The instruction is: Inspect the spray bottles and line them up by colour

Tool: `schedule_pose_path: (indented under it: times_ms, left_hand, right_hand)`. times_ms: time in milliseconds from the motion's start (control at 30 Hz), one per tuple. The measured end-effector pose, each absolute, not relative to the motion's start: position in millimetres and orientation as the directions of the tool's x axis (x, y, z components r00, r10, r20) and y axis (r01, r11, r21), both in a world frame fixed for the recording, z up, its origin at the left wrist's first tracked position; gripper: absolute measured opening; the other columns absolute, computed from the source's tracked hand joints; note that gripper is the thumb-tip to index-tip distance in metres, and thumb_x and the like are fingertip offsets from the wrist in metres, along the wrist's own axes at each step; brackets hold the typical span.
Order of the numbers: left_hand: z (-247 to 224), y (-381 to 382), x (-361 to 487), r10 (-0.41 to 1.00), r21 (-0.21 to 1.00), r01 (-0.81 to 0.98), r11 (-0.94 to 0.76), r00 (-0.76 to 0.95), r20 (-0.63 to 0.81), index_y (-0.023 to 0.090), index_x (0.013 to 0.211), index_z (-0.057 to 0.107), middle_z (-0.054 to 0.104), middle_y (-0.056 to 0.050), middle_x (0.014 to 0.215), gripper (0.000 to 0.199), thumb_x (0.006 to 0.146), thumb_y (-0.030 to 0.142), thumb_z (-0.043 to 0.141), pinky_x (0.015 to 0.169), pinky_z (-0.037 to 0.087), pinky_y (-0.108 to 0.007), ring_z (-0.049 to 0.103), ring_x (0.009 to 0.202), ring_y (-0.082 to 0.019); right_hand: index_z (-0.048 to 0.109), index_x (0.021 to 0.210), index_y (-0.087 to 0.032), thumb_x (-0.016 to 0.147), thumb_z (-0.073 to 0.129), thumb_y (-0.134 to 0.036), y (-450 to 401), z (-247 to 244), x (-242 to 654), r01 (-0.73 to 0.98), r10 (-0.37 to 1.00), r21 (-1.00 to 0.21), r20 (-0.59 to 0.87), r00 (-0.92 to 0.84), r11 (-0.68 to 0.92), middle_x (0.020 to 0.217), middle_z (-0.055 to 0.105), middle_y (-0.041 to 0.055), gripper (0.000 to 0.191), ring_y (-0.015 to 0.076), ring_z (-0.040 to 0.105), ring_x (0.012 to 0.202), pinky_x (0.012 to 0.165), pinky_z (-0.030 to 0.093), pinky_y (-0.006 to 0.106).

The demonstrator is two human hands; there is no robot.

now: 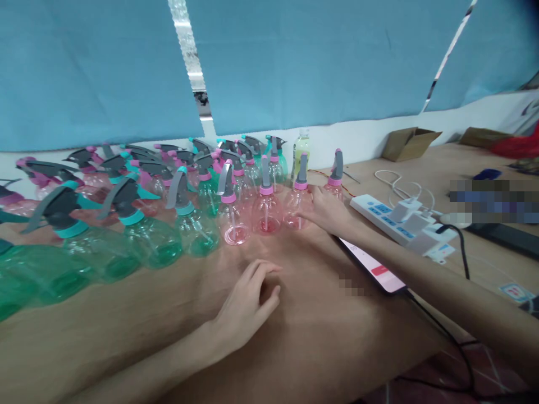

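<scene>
As the head view is scanned, a pink spray bottle [293,203] is found second from right, flanked by the right hand [330,210], its grip unclear; the left hand [244,304] is held empty, thumb and fingers apart. Light, slick plastic is expected, best gripped below the collar [300,185].

Spray bottles [196,227] stand in rows on table [147,320], left to centre. Drink bottle [300,154] toward back, near rows' right end. Power strip [381,216] right of bottles, phone [374,269] before it. Carton [400,146] beyond strip, seemingly against wall [349,140].
</scene>
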State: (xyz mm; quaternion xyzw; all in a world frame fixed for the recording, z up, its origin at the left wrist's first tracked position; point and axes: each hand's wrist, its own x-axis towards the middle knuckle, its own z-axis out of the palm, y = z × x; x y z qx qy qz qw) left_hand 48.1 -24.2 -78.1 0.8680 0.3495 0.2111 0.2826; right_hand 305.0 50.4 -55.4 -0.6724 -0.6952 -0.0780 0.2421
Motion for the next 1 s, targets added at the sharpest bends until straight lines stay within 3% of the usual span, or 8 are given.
schedule_pose_path:
  times_ms: [200,333,500,667,833,1000]
  left_hand:
    - [-77,-24,58,0.720,0.632,0.488,-0.602,0.674,0.166,0.024,0.110,0.046,0.052,-0.003,0.112,0.025,0.087,0.013,0.046,0.089,0.043,-0.037,0.053,0.101,-0.019]
    - [-77,-22,65,0.721,0.633,0.491,-0.599,0.674,0.159,0.024,0.110,0.047,0.053,-0.003,0.113,0.025,0.088,0.014,0.046,0.090,0.044,-0.039,0.055,0.101,-0.019]
    - [-79,-16,74,0.727,0.666,0.479,-0.572,0.672,0.141,0.025,0.111,0.047,0.054,-0.003,0.116,0.024,0.088,0.017,0.047,0.092,0.045,-0.040,0.057,0.103,-0.019]
    - [-82,-14,85,0.731,0.672,0.470,-0.572,0.664,0.158,0.024,0.111,0.048,0.055,-0.004,0.114,0.023,0.088,0.019,0.047,0.089,0.047,-0.041,0.059,0.098,-0.020]
    - [-81,-15,95,0.721,0.672,0.455,-0.585,0.670,0.174,0.023,0.109,0.050,0.058,-0.004,0.112,0.022,0.088,0.018,0.047,0.089,0.048,-0.042,0.060,0.099,-0.020]
    - [-78,-18,100,0.726,0.689,0.447,-0.570,0.667,0.167,0.022,0.108,0.050,0.058,-0.005,0.112,0.021,0.088,0.019,0.048,0.087,0.050,-0.042,0.062,0.098,-0.021]
  right_hand:
    - [0.043,0.125,-0.008,0.079,0.063,-0.038,45,-58,302,0.946,0.884,-0.307,0.464,0.055,0.102,0.113,0.061,0.0222,0.058,0.0367,0.060,0.103,0.080,0.048,0.045]
    - [0.043,0.127,-0.014,0.081,0.061,-0.034,34,-59,310,0.909,0.820,-0.329,0.572,-0.022,0.254,0.115,0.061,0.0174,0.053,0.0331,0.062,0.101,0.085,0.047,0.048]
    - [0.055,0.110,-0.019,0.083,0.056,-0.029,9,-55,336,0.884,0.780,-0.342,0.625,-0.041,0.320,0.112,0.062,0.0130,0.028,0.0280,0.063,0.097,0.079,0.051,0.043]
    - [0.060,0.094,-0.020,0.084,0.054,-0.031,-9,-53,358,0.868,0.801,-0.431,0.595,0.068,0.246,0.093,0.067,0.0092,0.016,0.0230,0.065,0.079,0.069,0.052,0.037]
    - [0.055,0.100,-0.017,0.079,0.058,-0.045,1,-57,374,0.837,0.790,-0.545,0.534,0.300,0.050,0.097,0.065,0.0128,0.035,0.0274,0.064,0.084,0.073,0.049,0.041]
    - [0.045,0.124,-0.010,0.070,0.066,-0.049,36,-66,379,0.856,0.830,-0.517,0.477,0.288,0.001,0.113,0.059,0.0216,0.070,0.0342,0.061,0.099,0.077,0.049,0.044]
